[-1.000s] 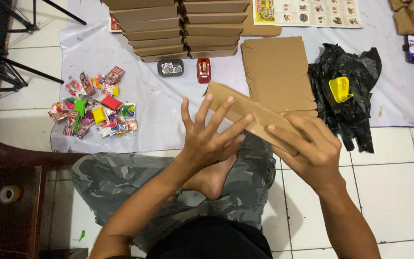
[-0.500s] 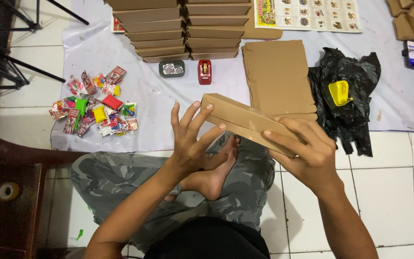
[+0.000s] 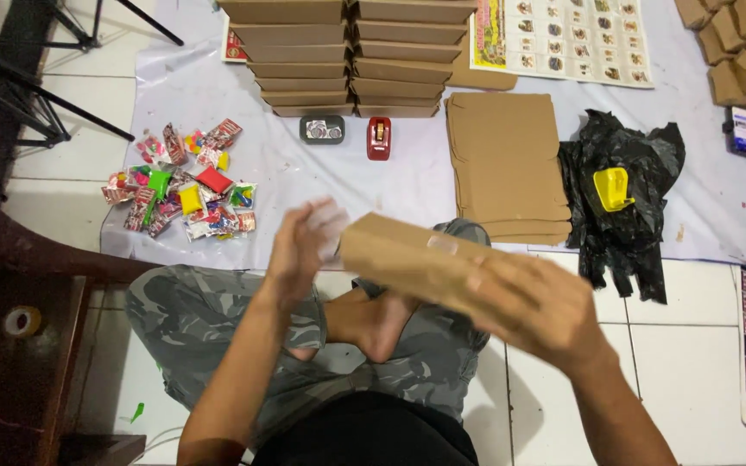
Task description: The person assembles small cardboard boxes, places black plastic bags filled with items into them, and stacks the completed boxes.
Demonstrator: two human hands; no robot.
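I sit cross-legged on a tiled floor, holding a flat brown cardboard box (image 3: 412,255) over my lap. My right hand (image 3: 546,311) grips the box's right end. My left hand (image 3: 304,246), blurred with motion, rests against the box's left end with its fingers spread. A strip of clear tape shows on the box's top face.
On a white sheet ahead lie a heap of colourful small packets (image 3: 183,185), two stacks of closed brown boxes (image 3: 347,56), a red tape dispenser (image 3: 379,138), a small grey tin (image 3: 321,129), flat cardboard blanks (image 3: 502,164), a black plastic bag (image 3: 623,198) with a yellow object, and a printed sheet (image 3: 563,34). Dark wooden furniture (image 3: 10,293) stands at left.
The box has swung from tilted flat-side-up to a lower, more level position. My left hand slid from the top face to the left end, and my right hand moved over the right end.
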